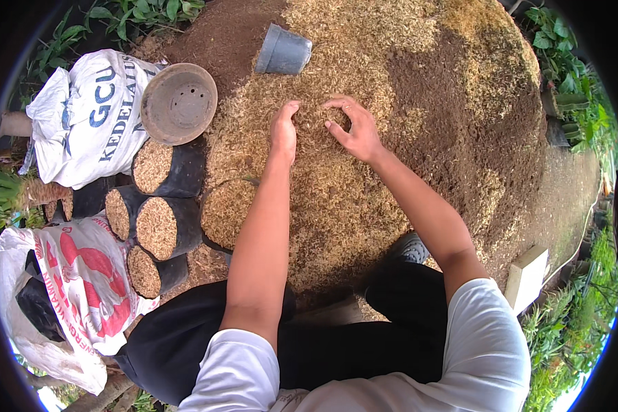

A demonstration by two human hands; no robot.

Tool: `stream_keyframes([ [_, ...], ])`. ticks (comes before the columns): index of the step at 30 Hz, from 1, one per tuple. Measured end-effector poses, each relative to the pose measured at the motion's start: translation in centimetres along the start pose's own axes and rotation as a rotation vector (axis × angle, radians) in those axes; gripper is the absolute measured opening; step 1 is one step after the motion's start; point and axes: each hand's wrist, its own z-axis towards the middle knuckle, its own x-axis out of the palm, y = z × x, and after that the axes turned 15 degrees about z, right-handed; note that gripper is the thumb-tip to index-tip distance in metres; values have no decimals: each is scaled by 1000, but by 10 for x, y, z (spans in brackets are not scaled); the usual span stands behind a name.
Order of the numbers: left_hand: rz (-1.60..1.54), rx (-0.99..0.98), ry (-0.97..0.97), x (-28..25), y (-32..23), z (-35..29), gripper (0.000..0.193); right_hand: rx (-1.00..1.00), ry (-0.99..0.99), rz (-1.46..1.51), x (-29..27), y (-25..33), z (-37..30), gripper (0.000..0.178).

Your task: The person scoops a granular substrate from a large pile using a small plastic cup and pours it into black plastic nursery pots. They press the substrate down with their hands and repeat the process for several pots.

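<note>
Biggest first: wide mound of dark brown soil [453,127] fills the middle, bare mainly to the right of the hands. Over much of it: loose layer of pale tan, flaky husk [350,206], directly below and around both hands. That's the material being worked.

Left side: white woven sack with red print [89,275] at the lower left, slumped. White woven sack with dark blue print [93,113] above it, bulging. Between them and the mound, cluster of black plastic planting bags [187,223], mouths showing, packed with the same husk.

Round grey-brown pot with drain holes in its base [199,127] sits against the upper sack, inside facing the camera. Tapered grey plastic pot [284,51] on the husk beyond the hands, tipped over. Flat-sided pale block [527,278] at far right, well apart.

Right hand [353,129]: fingers bent, thumb held away, C-shaped gap with husk visible in it; can't tell if any is gripped. Left hand [283,130]: edge-on, fingers look pressed together; palm hidden. Hands near each other, not touching.
</note>
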Motion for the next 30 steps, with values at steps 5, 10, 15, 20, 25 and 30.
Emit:
stream_keyframes([
  [5, 1074, 29, -289, 13, -4, -54, 51, 431, -302, -24, 16, 35, -60, 65],
  [10, 906, -498, -165, 43, -6, -78, 66, 916, -339, 216, 42, 41, -66, 92],
  [15, 207, -330, -201, 45, 18, -40, 73, 962, -548, 872, 40, 14, -25, 100],
  [20, -315, -274, -68, 31, 15, -8, 98, 924, -536, 1078, 30, -2, -9, 109],
  [25, -377, -192, -69, 18, -6, -17, 93, 690, -486, 1077, 21, -2, 11, 98],
  [30, 28, 23, -53, 12, -28, -4, 68, 369, -230, 667, -8, 11, 28, 46],
])
